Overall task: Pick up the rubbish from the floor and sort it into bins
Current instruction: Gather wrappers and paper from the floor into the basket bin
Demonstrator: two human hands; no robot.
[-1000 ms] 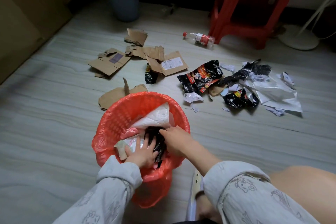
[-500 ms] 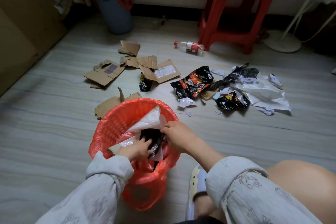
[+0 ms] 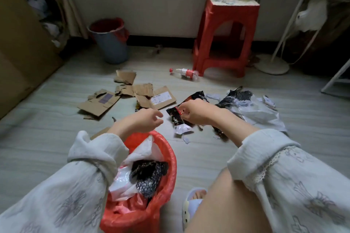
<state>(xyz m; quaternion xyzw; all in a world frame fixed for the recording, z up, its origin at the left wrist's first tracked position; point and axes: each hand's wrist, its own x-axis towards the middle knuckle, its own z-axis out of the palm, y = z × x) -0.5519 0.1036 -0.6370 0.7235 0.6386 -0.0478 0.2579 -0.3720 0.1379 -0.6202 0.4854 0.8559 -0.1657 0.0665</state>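
Now both my hands have left the red bin (image 3: 171, 159): the last load lies inside it. My right hand (image 3: 198, 112) pinches the black snack wrapper (image 3: 175, 116) at one o'clock; my left hand (image 3: 145, 122) hovers, fingers loosely curled, holding nothing. Cardboard scraps (image 3: 132, 91) at eleven, bottle (image 3: 186, 72) at twelve; nothing blocks me.

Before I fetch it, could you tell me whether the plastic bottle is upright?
Tipped: the plastic bottle lies sideways on the floor.

Left grip (image 3: 146, 120) loosely curled; right grip (image 3: 197, 112) pinching.
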